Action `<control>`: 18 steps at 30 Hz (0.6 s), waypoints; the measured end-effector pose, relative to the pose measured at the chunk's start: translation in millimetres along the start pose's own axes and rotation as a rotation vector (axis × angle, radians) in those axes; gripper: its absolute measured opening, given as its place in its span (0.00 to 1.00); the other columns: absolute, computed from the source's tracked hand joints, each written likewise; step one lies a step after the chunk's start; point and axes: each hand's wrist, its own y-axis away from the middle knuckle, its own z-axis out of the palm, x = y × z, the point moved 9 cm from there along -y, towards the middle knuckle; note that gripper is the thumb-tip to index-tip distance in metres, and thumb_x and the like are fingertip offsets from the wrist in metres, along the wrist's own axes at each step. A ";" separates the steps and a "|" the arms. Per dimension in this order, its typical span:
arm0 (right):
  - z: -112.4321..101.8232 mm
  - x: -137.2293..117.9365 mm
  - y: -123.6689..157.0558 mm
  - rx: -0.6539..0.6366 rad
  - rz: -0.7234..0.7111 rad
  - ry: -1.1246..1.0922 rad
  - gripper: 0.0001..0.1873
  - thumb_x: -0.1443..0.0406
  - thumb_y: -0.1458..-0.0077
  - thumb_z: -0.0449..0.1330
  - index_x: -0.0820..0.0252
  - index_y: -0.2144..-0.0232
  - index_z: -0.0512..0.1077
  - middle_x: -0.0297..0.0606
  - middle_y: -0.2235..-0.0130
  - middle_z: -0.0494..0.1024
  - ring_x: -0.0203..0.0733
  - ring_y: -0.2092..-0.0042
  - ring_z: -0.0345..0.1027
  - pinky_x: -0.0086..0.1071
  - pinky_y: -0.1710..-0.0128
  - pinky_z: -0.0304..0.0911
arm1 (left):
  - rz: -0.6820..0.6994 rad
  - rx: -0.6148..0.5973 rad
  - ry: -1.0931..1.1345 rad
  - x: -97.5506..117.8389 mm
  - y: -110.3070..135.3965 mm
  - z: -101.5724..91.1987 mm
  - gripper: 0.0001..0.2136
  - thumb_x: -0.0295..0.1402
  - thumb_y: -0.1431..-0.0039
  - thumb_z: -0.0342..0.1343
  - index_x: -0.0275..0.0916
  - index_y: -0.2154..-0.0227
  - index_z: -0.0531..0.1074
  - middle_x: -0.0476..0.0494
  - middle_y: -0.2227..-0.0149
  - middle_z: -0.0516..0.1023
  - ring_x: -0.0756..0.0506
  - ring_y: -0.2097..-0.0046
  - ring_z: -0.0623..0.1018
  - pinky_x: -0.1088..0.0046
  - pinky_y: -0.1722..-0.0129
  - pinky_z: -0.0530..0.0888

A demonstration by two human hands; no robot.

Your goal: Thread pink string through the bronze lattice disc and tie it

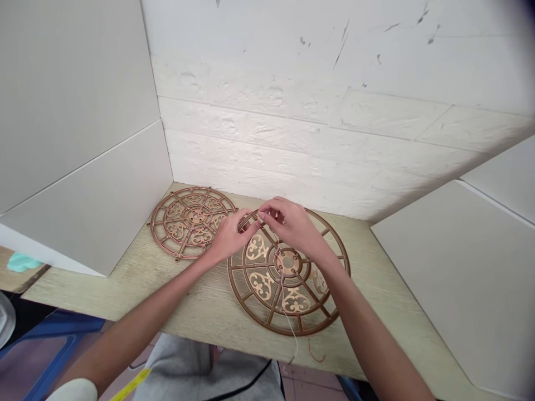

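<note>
A round bronze-coloured lattice panel with gold scroll ornaments lies on the wooden tabletop in front of me. My left hand is closed on its far left rim, thumb and fingers pinched around it. Right beside it, my right hand bends over the same rim with thumb and fingertips pinched together. What sits between those fingertips is too small to make out. A thin pale wire runs from beneath my right hand across the panel's hub and over its near rim. A short red wire pokes out below that rim.
Another round lattice panel, more coppery, lies at the back left of the tabletop. Grey-white boards stand at the left and right. A white brick-patterned wall closes the back. A blue stool is below left.
</note>
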 end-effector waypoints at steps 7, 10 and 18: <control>3.7 -2.0 -5.1 0.017 0.000 -0.059 0.08 0.70 0.42 0.58 0.60 0.70 0.76 0.37 0.68 0.80 0.39 0.67 0.72 0.32 0.64 0.63 | -0.007 -0.009 -0.007 1.9 0.3 -1.2 0.15 0.42 0.37 0.54 0.37 0.55 0.76 0.54 0.77 0.71 0.54 0.75 0.66 0.78 0.70 0.60; 5.7 0.1 -5.0 0.028 0.037 -0.133 0.07 0.69 0.43 0.58 0.60 0.69 0.76 0.37 0.68 0.81 0.40 0.66 0.74 0.33 0.63 0.65 | -0.010 -0.009 -0.004 1.2 0.0 -1.3 0.15 0.42 0.37 0.54 0.37 0.56 0.76 0.53 0.76 0.71 0.53 0.75 0.67 0.78 0.70 0.61; 11.0 11.7 -8.1 0.044 0.112 -0.362 0.06 0.66 0.47 0.59 0.61 0.67 0.76 0.38 0.68 0.80 0.40 0.66 0.75 0.33 0.63 0.69 | 0.024 -0.004 -0.010 2.0 -0.5 -1.9 0.13 0.39 0.38 0.54 0.37 0.56 0.75 0.54 0.76 0.72 0.53 0.75 0.69 0.78 0.71 0.62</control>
